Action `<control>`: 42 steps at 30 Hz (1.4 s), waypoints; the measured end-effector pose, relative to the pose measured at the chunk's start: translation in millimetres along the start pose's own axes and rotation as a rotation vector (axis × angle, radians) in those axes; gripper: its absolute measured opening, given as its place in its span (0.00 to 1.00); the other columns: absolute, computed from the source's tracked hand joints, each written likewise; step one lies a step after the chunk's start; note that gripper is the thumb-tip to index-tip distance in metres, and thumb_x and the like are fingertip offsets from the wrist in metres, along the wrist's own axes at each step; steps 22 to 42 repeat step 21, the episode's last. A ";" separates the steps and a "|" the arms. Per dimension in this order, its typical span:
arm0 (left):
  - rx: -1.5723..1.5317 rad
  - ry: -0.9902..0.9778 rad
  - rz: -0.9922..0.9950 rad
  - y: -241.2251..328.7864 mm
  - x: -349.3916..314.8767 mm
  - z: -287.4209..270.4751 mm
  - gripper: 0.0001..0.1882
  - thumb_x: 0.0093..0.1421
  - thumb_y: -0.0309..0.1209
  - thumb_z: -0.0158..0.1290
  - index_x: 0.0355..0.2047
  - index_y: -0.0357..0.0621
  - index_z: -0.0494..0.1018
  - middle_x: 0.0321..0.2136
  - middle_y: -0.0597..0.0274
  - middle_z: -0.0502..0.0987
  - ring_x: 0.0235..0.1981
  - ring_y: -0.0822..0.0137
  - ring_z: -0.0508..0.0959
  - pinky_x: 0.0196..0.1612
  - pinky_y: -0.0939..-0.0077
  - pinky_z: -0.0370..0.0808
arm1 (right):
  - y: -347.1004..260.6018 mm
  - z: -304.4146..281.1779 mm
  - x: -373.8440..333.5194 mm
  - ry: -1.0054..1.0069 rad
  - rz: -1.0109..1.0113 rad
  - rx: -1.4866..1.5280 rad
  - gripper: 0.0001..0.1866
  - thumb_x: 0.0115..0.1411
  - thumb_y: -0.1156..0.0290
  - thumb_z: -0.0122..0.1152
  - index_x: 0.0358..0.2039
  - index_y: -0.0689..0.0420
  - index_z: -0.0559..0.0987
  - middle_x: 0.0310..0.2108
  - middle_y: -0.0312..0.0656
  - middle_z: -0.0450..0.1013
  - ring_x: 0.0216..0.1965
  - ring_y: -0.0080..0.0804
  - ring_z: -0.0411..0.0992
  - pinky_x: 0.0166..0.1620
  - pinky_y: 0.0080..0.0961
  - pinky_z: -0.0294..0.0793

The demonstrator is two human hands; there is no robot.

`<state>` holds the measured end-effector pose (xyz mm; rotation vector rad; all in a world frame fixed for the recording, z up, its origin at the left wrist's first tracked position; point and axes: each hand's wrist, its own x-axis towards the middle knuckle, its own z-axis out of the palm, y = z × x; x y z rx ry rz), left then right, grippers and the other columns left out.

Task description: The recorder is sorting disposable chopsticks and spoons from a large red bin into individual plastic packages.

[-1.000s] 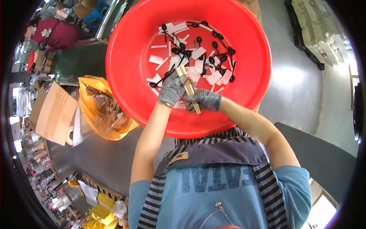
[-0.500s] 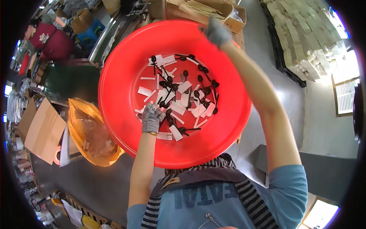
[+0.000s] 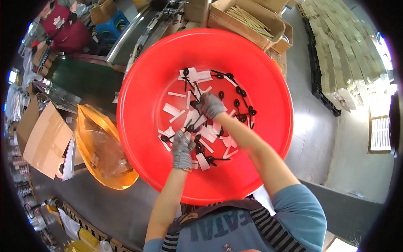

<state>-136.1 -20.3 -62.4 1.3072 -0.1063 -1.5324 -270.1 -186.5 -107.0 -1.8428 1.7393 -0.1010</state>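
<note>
A large red plastic basin (image 3: 268, 138) holds several black plastic spoons (image 3: 221, 95) and several flat white paper pieces (image 3: 208, 133), some wide, some narrow strips, scattered over its bottom. My left hand (image 3: 183, 149), in a grey striped glove with bare fingertips, is low inside the basin, its fingers closed on a black spoon (image 3: 191, 127). Just above and right of it, my right hand (image 3: 211, 106), in a grey glove, reaches into the heap with fingers curled. Dark spoon handles show beside its fingertips; what lies between them is hidden.
Left of the basin stand an orange bag (image 3: 94, 151) with clear plastic inside and an open cardboard box (image 3: 48, 143). Behind it is a carton (image 3: 247, 25) of pale sticks. A green conveyor belt (image 3: 84, 80) and a person in a maroon apron (image 3: 67, 27) are far left.
My right hand has come from beyond the basin's far right rim down into the heap, near my left hand. My left hand stays low at the spoons. The whole view has shifted slightly.
</note>
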 end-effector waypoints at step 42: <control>0.020 -0.127 -0.152 -27.0 4.1 -0.1 0.16 0.54 0.30 0.52 0.44 0.51 0.67 0.29 0.73 0.71 0.27 0.74 0.74 0.28 0.79 0.72 | 89.4 88.9 -120.2 -0.505 -0.147 0.310 0.13 0.61 0.63 0.47 0.41 0.58 0.67 0.32 0.44 0.67 0.31 0.32 0.66 0.39 0.35 0.73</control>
